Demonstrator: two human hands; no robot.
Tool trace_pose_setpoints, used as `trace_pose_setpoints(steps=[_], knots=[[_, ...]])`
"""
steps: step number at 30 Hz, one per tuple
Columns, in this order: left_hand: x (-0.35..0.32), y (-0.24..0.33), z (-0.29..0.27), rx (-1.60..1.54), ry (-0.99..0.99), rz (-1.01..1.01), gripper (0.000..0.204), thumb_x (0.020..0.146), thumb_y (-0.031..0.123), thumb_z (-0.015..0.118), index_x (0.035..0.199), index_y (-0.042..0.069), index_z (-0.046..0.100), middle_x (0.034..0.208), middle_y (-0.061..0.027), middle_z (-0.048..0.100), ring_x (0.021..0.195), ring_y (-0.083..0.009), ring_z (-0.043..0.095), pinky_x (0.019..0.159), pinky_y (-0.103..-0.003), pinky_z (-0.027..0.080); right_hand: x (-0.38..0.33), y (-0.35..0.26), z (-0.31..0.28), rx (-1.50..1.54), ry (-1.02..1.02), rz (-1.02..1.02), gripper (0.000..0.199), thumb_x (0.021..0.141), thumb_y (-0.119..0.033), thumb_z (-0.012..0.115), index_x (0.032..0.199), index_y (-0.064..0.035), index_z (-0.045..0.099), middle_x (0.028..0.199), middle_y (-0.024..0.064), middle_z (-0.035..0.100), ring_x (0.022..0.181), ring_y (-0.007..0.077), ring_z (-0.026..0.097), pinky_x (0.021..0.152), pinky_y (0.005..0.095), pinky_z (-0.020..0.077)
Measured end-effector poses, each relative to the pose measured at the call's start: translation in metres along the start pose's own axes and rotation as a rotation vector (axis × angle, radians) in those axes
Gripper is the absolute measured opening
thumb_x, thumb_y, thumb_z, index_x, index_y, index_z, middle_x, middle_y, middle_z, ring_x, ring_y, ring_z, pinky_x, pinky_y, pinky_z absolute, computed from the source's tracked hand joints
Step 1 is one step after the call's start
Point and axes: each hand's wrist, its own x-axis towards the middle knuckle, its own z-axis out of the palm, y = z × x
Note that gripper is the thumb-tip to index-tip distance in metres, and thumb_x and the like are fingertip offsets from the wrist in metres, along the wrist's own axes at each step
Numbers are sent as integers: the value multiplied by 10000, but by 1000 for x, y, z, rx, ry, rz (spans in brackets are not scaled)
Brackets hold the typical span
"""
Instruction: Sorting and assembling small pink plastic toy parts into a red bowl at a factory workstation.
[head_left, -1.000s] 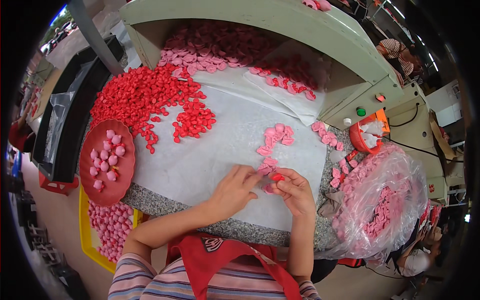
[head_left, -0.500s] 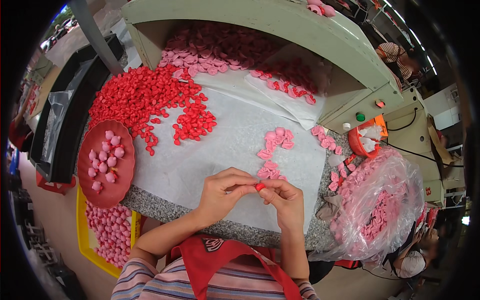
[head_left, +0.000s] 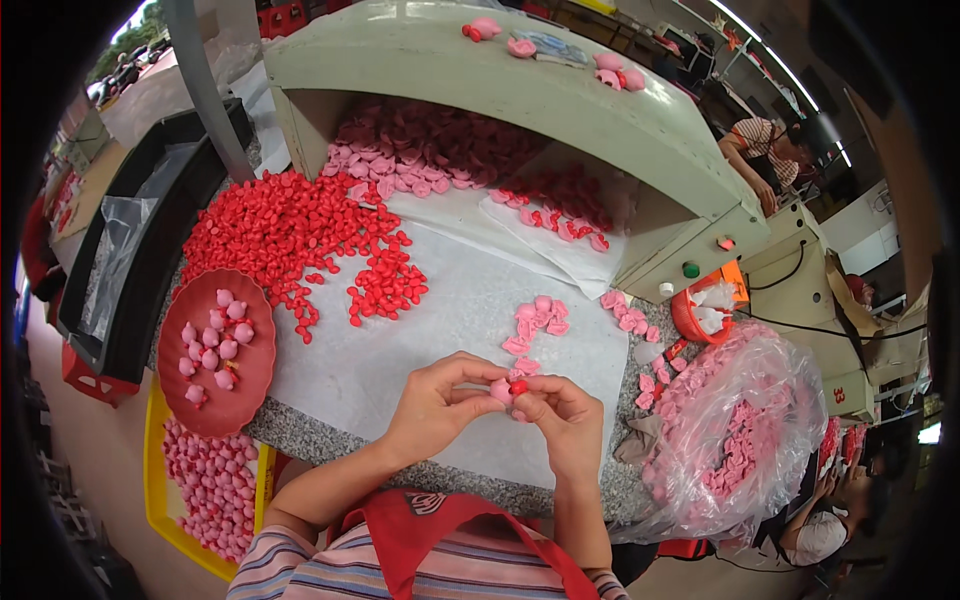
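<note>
My left hand [head_left: 437,406] pinches a small round pink piece [head_left: 500,390], seemingly soft plastic, between thumb and fingertips. Against its right side sits a small glossy red piece [head_left: 518,387], and my right hand [head_left: 570,422] has closed its thumb and fingers on that. The two pieces touch; the fingers partly hide how they join. Both hands are above the white sheet [head_left: 450,300]. Just beyond the fingertips, several loose pink curved pieces [head_left: 540,314] form a curved line.
A red pile [head_left: 270,230] lies at left, near a scalloped red dish [head_left: 215,420] of pink-and-red pieces. A yellow bin [head_left: 155,490] stands below. Pink pieces [head_left: 430,145] fill the grey-green machine [head_left: 480,70]. At right are an orange basket [head_left: 690,315] and a plastic bag [head_left: 790,390]. Another person [head_left: 765,150] works far right.
The pink piece now shows in my left fingers, pressed beside the red one. Earlier only the red piece showed between my fingertips. The view has tilted, revealing more of the machine's top.
</note>
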Motion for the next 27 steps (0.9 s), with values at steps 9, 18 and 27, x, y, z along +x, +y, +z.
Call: trace_pose_setpoints(steps=[9,18,27], knots=[[4,21,1,-322,-13,-239,363,763,-76,637,1112,-40,546,1003,-114,595,936,-164,589,794,-281,516,1,-34,6,-78,-15,93,241,769,37,647,1007,44,605,851,103,660,735,129,626,615,214,503],[12,33,0,-209,-25,-141,315,755,-37,665,1059,-40,581,965,-89,610,895,-131,591,783,-259,509,12,-45,-2,-105,-224,56,289,755,24,681,1032,1,602,874,52,645,700,64,588,587,179,463],[12,18,-4,-172,-55,-203,279,766,-23,661,1033,-42,583,969,-89,626,907,-133,593,774,-257,500,8,-44,9,-664,-136,-198,342,637,-91,802,898,-36,589,723,7,600,593,67,529,562,217,457]])
